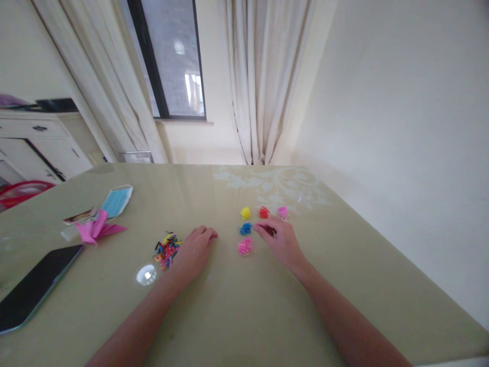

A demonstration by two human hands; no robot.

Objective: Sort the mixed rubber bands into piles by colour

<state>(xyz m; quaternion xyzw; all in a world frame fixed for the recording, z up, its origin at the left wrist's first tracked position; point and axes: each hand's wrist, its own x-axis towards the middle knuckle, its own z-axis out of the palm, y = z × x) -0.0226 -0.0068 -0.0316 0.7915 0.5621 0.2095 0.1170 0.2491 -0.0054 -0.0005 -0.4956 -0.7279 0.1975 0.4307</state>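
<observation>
My right hand [281, 240] pinches thumb and forefinger together at the right edge of a blue heap [245, 229] of small rubber bands. What the fingertips hold, if anything, is too small to make out. A dark bit shows under the palm, mostly hidden. Around it lie a yellow heap [245, 212], a red heap [264, 212] and a pink heap [245, 246]. A small pink cup-shaped thing [282, 211] stands behind the hand. My left hand [195, 251] rests palm down on the table, fingers loosely bent, partly covering a mixed-colour pile of rubber bands [166, 250].
On the glossy table [237, 316], a clear round lid-like piece [146, 274] lies beside the mixed pile. Further left are a dark phone or tablet [38, 285], a pink folded-paper shape [97, 229] and a blue face mask [117, 201]. A wall [412, 127] runs along the right.
</observation>
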